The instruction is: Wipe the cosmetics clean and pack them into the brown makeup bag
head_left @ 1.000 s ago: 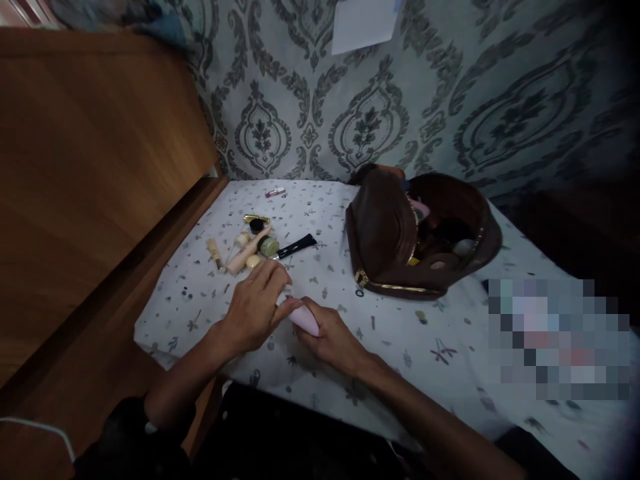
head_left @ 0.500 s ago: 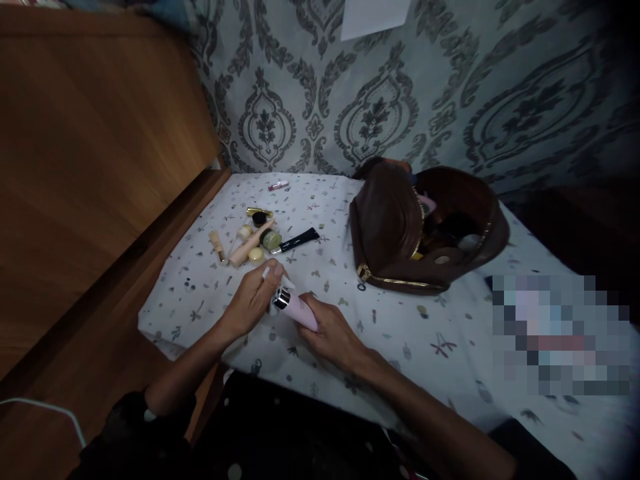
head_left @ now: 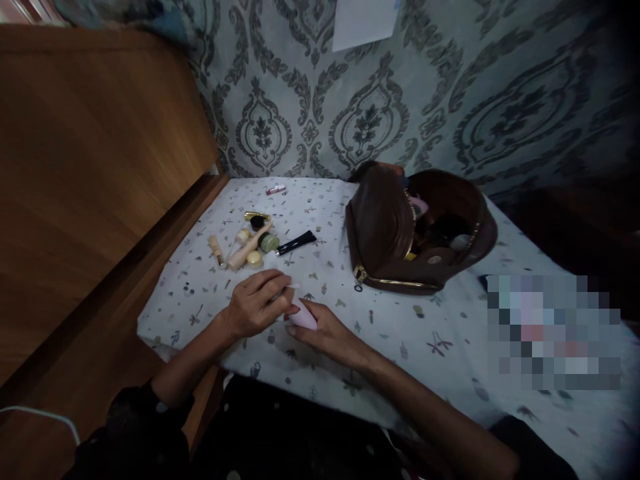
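A pink bottle (head_left: pixel 304 316) is in my right hand (head_left: pixel 327 333), whose fingers wrap round its lower body. My left hand (head_left: pixel 260 303) is closed over the silver-collared top end of the bottle, so that end is hidden. A bit of something whitish shows at the left fingertips, too small to name. Beyond my left hand lie small cosmetics: a yellow-lidded jar (head_left: pixel 255 259), a green jar (head_left: pixel 269 242), a beige tube (head_left: pixel 247 250) and a black tube (head_left: pixel 297 243).
An open brown bag (head_left: pixel 385 227) with items inside stands at the right on the patterned white cloth (head_left: pixel 370 367). A small pink tube (head_left: pixel 275 190) lies near the wall. Wooden furniture (head_left: pixel 100 133) borders the left side. A blurred-out patch covers the right.
My left hand has turned over and closed round the top of the pink bottle, covering the silver collar. My right hand still holds the body. The view has shifted slightly.
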Available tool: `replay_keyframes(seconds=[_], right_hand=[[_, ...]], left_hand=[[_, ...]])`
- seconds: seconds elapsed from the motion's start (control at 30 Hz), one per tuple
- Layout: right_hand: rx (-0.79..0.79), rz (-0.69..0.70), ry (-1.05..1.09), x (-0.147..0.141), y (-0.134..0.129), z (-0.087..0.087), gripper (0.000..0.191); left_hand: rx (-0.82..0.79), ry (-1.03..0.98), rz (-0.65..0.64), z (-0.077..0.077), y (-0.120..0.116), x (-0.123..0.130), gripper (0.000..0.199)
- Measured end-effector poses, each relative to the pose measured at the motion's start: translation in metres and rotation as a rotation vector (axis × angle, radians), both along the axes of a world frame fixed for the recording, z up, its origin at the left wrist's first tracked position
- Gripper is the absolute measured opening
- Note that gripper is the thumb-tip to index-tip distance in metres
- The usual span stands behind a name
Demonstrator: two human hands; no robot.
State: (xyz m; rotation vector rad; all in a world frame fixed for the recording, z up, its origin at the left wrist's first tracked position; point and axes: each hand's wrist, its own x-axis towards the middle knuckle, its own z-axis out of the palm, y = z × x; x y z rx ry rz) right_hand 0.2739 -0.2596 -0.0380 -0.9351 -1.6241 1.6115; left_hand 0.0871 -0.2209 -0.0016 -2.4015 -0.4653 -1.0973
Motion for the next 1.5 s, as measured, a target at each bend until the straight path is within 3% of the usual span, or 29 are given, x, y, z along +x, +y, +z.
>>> replay_keyframes(seconds=[0.13,0.3,0.43,0.57,0.73,0.83,0.97,1.1,1.2,1.27,1.37,1.5], right_hand=[[-0.246,0.057,0.198,0.0,-0.004,-0.002,0.043],[-0.294,0.01,0.249,0.0,-0.005,-0.002,0.046],[-0.329,0.015,0.302,0.001,-0.004,-0.002,0.045],[-0.315,0.057,0.306,0.001,-0.003,-0.003,0.044],[-0.182,-0.024,0.247,-0.005,-0.004,-0.009,0.044],[-0.115,-0.015,0.184,-0.005,-0.002,-0.009,0.042],[0.075,-0.071,0.147,0.004,0.004,-0.002,0.033],[0.146,-0.221,0.134,0.012,0.008,-0.001,0.035],[0.147,-0.228,0.094,0.014,0.009,-0.01,0.033],[0.175,-0.266,0.043,0.015,0.011,-0.018,0.035],[0.194,-0.318,-0.024,0.017,0.012,-0.026,0.046],[0.252,-0.306,-0.136,0.021,0.012,-0.028,0.032]], left_hand=[[-0.249,-0.196,0.042,-0.007,-0.004,0.015,0.022],[-0.818,-0.607,0.098,-0.009,-0.022,0.039,0.032],[-1.294,-0.914,0.066,-0.006,-0.029,0.051,0.043],[-1.499,-1.025,-0.06,-0.007,-0.03,0.056,0.047],[-1.538,-0.851,-0.11,-0.005,-0.036,0.055,0.04],[-1.435,-0.666,-0.098,0.006,-0.036,0.046,0.035],[-1.145,-0.174,-0.064,0.032,-0.023,0.022,0.03],[-0.921,0.314,0.12,0.043,-0.013,0.009,0.02],[-0.836,0.509,0.259,0.03,-0.012,0.013,0.017],[-0.832,0.509,0.288,0.016,-0.013,0.015,0.021],[-0.887,0.399,0.237,-0.004,-0.015,0.013,0.032],[-0.955,0.227,0.145,-0.02,-0.018,-0.002,0.05]])
